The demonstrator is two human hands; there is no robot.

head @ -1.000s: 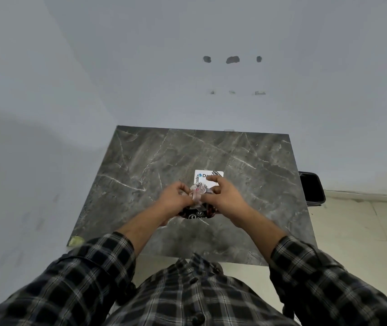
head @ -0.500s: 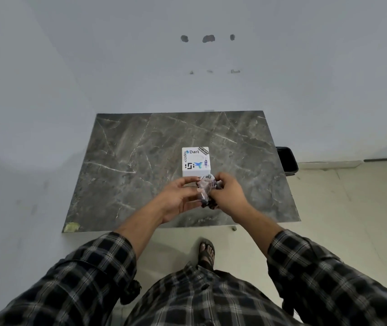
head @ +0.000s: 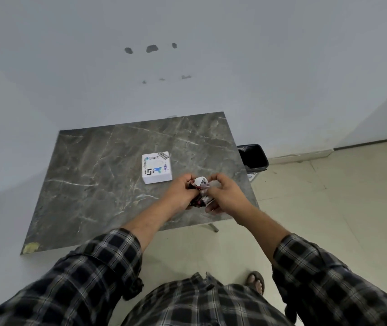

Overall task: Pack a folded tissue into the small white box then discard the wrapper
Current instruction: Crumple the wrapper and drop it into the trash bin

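Note:
A small white box (head: 156,167) with stickers on its closed lid sits near the middle of the dark marble table (head: 98,175). Just right of and nearer than the box, my left hand (head: 181,192) and my right hand (head: 223,194) hold a crumpled wrapper (head: 200,188) between them, white on top and dark with red below. Both hands pinch it above the table's right front part. I cannot see a tissue; the hands hide much of the wrapper.
A black bin (head: 253,157) stands on the floor by the table's far right corner, against the white wall. Pale floor tiles spread to the right. My sandalled foot (head: 256,281) is on the floor below the table's front edge.
The hands have moved with the wrapper to the right and away from the box. The view has shifted, so the table sits further left and the bin shows more fully.

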